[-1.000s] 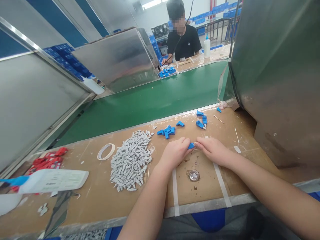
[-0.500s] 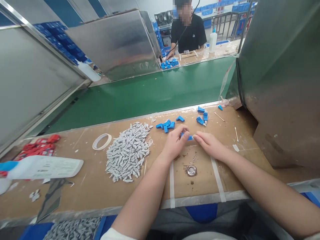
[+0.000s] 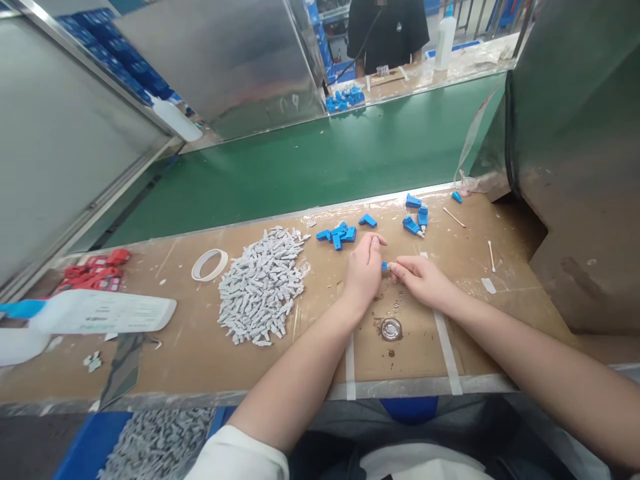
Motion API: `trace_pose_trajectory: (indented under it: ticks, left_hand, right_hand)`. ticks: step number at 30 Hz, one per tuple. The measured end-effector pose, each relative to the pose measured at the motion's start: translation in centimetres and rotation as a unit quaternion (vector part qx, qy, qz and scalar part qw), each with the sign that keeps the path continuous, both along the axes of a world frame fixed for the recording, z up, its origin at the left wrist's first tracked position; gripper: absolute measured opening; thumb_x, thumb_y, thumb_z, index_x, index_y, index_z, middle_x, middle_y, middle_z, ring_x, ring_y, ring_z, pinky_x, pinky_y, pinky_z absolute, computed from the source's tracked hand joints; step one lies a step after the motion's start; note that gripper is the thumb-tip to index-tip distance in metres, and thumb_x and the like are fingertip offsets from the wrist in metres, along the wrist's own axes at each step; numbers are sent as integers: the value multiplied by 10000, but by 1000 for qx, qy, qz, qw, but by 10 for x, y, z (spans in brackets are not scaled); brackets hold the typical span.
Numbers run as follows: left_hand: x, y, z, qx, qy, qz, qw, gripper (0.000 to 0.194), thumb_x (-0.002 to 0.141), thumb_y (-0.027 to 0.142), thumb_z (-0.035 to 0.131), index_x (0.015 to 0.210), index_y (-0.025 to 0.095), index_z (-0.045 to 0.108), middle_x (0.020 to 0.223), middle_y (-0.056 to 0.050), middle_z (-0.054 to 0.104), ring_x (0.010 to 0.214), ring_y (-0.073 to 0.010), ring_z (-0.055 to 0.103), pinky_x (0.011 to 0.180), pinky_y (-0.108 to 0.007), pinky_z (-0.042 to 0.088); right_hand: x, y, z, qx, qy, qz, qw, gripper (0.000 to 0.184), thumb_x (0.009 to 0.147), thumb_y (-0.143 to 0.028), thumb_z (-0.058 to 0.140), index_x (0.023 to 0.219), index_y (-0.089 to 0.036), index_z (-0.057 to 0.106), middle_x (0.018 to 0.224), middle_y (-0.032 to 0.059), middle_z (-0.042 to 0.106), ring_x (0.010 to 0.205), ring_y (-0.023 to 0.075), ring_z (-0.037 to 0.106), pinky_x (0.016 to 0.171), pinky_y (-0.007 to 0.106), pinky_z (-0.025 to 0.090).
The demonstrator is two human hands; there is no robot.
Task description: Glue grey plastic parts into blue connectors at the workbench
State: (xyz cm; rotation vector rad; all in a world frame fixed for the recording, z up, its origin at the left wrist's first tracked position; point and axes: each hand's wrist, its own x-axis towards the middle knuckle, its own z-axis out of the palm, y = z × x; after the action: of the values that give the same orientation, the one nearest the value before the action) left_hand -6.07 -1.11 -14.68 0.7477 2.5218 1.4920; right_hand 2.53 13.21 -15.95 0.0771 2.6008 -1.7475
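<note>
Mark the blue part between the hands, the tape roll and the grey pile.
Blue part (image 3: 385, 266): head view, its exposed portion.
Tape roll (image 3: 223, 262): head view, right side of its ring.
Grey pile (image 3: 263, 287): head view, middle of the heap.

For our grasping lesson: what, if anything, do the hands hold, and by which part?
The right hand pinches a small blue plastic piece by one end; the left hand hides the rest, its grip unclear.

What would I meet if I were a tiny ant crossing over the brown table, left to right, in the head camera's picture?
Red parts → roll of tape → heap of grey pieces → left hand → blue piece → right hand → rightmost cotton swab.
</note>
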Motion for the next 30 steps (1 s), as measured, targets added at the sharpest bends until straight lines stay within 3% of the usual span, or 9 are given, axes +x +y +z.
trace_pose_trajectory:
  ticks: [9, 14, 16, 18, 21, 24, 27, 30]
  left_hand:
    - [4, 3, 0, -2, 16, 18, 1000, 279, 1068, 284, 351, 904, 205, 563, 837, -20, 613, 741, -172, 546, 714, -301, 395]
    - [2, 6, 0, 3, 23, 27, 999, 310, 1085, 341, 320, 893, 208, 524, 867, -24, 612, 808, -174, 570, 747, -293, 421]
    - [-2, 0, 6, 8, 20, -32, 999, 332, 1083, 405, 320, 896, 209, 513, 858, -18, 598, 816, -173, 574, 747, -285, 440]
    - [-7, -9, 13, -15, 56, -132, 990, 326, 1055, 476, 397, 942, 206, 539, 902, -26, 613, 860, -183, 587, 790, -290, 461]
    - [-16, -25, 19, -111, 164, -244, 949, 369, 1013, 552, 503, 979, 195, 592, 921, -44, 630, 865, -197, 589, 792, -301, 445]
    - [-19, -33, 18, -174, 223, -249, 926, 476, 1037, 614, 414, 854, 200, 561, 781, -28, 574, 728, -184, 541, 674, -299, 376]
    - [-15, -33, 14, -151, 221, -226, 937, 541, 1074, 582, 263, 722, 215, 445, 666, -12, 484, 625, -167, 474, 623, -312, 325]
    - [-9, -27, 12, -118, 188, -197, 955, 537, 1087, 527, 214, 666, 219, 340, 616, -1, 427, 573, -150, 424, 608, -324, 304]
  right_hand:
    - [4, -10, 3, 56, -6, -35, 998, 331, 1004, -381, 451, 754, -196, 565, 663, -2, 549, 641, 161, 487, 639, 286, 341]
    - [2, -7, -1, 16, 19, -43, 999, 369, 1011, -443, 429, 750, -203, 530, 657, -9, 511, 654, 160, 475, 662, 288, 354]
    - [-1, -1, 0, -17, 31, -26, 999, 408, 1003, -499, 431, 733, -203, 510, 651, -18, 481, 640, 150, 452, 655, 286, 350]
    - [-3, 5, 2, -61, 26, -8, 998, 440, 997, -554, 429, 733, -208, 489, 633, -35, 425, 604, 137, 401, 622, 278, 330]
    - [-1, 12, 8, -99, 10, 19, 995, 451, 1017, -572, 378, 744, -219, 444, 631, -48, 366, 573, 128, 359, 594, 269, 311]
    - [7, 17, 14, 31, 48, 27, 998, 430, 1052, -514, 347, 757, -216, 439, 682, -19, 449, 634, 148, 435, 635, 280, 307]
    - [13, 20, 17, 214, 94, 31, 972, 375, 1075, -452, 357, 810, -215, 475, 744, 13, 547, 690, 173, 489, 653, 300, 268]
    - [14, 18, 15, 284, 101, 41, 952, 349, 1096, -404, 339, 855, -216, 506, 795, 37, 606, 713, 185, 530, 657, 307, 265]
